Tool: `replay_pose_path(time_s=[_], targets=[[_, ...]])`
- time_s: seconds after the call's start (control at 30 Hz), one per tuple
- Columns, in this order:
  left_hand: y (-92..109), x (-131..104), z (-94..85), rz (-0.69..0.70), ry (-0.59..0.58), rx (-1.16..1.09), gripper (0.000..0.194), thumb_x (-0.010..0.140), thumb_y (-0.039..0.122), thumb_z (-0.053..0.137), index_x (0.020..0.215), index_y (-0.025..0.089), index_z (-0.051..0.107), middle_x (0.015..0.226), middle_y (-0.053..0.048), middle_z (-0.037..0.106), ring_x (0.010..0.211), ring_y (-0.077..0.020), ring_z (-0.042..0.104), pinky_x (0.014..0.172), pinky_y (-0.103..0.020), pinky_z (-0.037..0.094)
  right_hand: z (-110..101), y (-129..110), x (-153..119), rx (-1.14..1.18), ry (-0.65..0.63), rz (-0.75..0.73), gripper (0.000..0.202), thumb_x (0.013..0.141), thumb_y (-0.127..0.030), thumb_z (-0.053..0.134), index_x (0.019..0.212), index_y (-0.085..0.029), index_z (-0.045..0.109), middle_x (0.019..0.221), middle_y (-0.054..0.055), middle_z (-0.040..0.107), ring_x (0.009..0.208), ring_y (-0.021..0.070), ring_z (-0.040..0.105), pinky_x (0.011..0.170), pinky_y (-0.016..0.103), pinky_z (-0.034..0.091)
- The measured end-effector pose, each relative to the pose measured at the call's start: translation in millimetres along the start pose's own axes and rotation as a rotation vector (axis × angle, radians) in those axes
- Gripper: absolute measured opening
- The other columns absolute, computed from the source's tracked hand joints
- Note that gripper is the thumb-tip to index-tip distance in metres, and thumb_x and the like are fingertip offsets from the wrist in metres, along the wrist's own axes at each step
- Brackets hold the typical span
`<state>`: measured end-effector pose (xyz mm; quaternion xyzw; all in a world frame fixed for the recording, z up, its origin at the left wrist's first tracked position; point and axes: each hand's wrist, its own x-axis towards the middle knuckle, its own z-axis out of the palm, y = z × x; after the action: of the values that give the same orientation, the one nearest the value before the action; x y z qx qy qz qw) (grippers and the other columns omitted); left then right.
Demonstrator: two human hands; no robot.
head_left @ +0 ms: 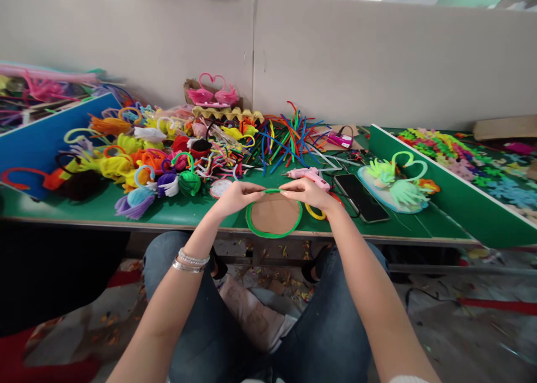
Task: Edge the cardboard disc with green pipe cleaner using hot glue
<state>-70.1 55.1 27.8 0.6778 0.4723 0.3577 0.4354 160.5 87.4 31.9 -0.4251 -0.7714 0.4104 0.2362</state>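
A round cardboard disc (274,212) edged with a green pipe cleaner (272,236) is held at the front edge of the green table. My left hand (242,195) pinches its far rim from the left side. From the right, my right hand (307,193) grips the same rim, fingertips close to the other hand's. Just beyond my right hand lies a pink glue gun (309,176), with a yellow ring (315,212) beside the disc. A small white round piece (220,188) rests near my left hand.
Yarn and pipe-cleaner swans (138,195) crowd the left. Loose pipe cleaners (289,137) lie at the back. A black phone (361,197) and a finished swan pair (398,184) are on the right, beside a green divider (440,187). A blue divider (42,142) stands left.
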Motion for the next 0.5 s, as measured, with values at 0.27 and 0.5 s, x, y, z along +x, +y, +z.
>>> replay_pose_path(time_s=[0.27,0.5], targets=[[3.1,0.9,3.5,-0.017,0.035,0.022,0.034,0.074,0.034,0.061,0.095,0.009,0.071,0.093,-0.01,0.074,0.078,-0.0198,0.067,0.069,-0.028,0.051,-4.8,-7.9,-5.1,0.103,-0.013,0.024,0.036,0.075,-0.044,0.059,0.1,-0.02,0.072,0.108,0.005,0.069,0.105,0.0221,0.059,0.091,0.035,0.045],[2.0,1.2,3.7,-0.043,0.043,-0.005,0.033,0.073,0.034,0.062,0.094,0.01,0.072,0.092,-0.01,0.074,0.081,-0.0207,0.067,0.071,-0.029,0.052,-3.0,-3.5,-2.7,0.038,-0.002,0.014,0.039,0.076,-0.047,0.06,0.101,-0.019,0.072,0.106,0.006,0.07,0.104,0.0228,0.059,0.092,0.036,0.043]])
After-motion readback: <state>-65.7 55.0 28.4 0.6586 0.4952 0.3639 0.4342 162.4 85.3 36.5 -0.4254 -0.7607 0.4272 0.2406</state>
